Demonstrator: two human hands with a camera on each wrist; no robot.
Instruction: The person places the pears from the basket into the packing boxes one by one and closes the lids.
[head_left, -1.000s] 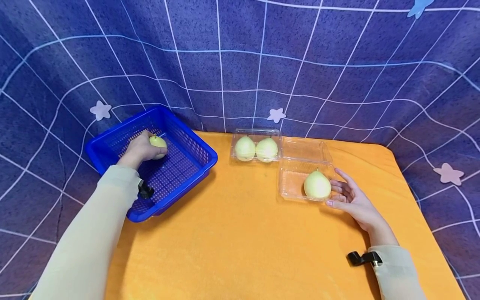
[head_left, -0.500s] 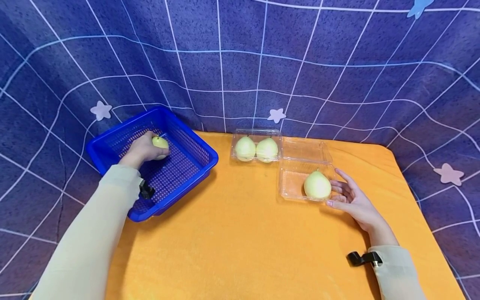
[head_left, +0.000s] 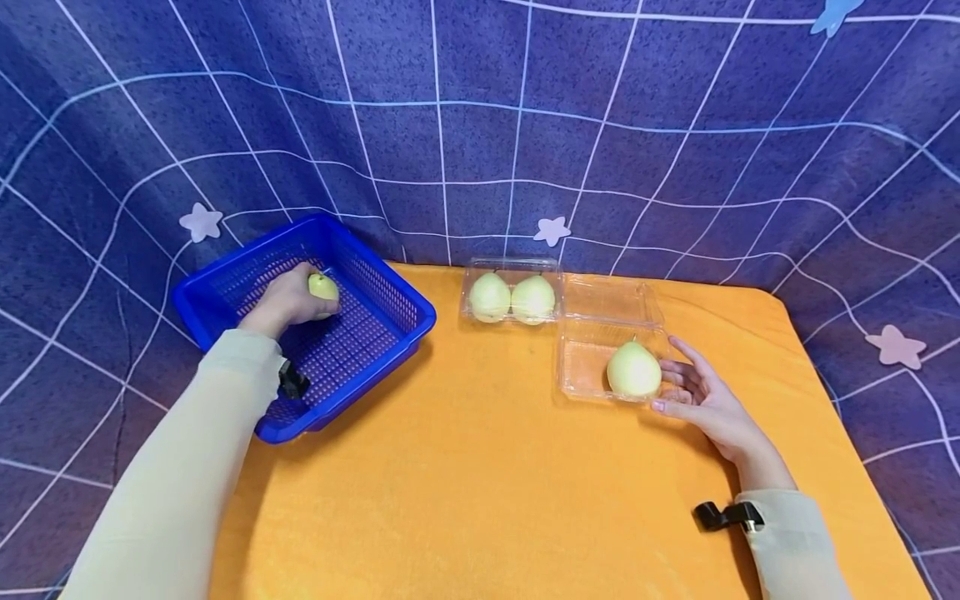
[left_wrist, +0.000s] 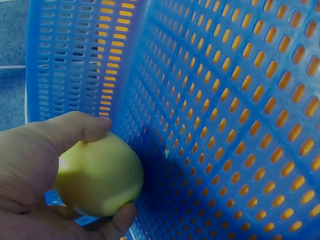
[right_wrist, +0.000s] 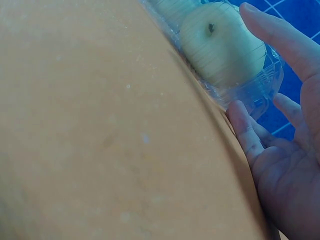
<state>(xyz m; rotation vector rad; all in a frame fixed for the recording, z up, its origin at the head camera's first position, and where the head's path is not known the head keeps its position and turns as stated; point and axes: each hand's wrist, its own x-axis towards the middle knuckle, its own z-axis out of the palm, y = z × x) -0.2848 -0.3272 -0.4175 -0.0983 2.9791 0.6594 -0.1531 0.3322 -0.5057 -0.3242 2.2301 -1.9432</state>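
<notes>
Inside the blue plastic basket [head_left: 367, 333] my left hand [head_left: 280, 298] grips a yellow-green pear [head_left: 323, 287]. The left wrist view shows thumb and fingers curled around this pear [left_wrist: 107, 172], close over the slotted basket floor [left_wrist: 240, 150]. My right hand [head_left: 712, 412] rests at the right end of an open clear plastic clamshell box [head_left: 581, 383], its fingers loosely bent. One pale pear [head_left: 633, 371] sits in that box, near the fingertips. From the right wrist, a pear [right_wrist: 220, 45] shows through clear plastic beside the spread thumb and fingers.
A second clear clamshell box [head_left: 512, 265], holding two pears [head_left: 491, 297], stands at the back of the orange-covered table [head_left: 465, 483]. The open lid [head_left: 613, 300] lies behind the right-hand box. A blue curtain [head_left: 480, 142] with a white grid hangs behind the table.
My left hand has shifted slightly right inside the basket, with the pear in its grip. The right hand has stayed by the open box.
</notes>
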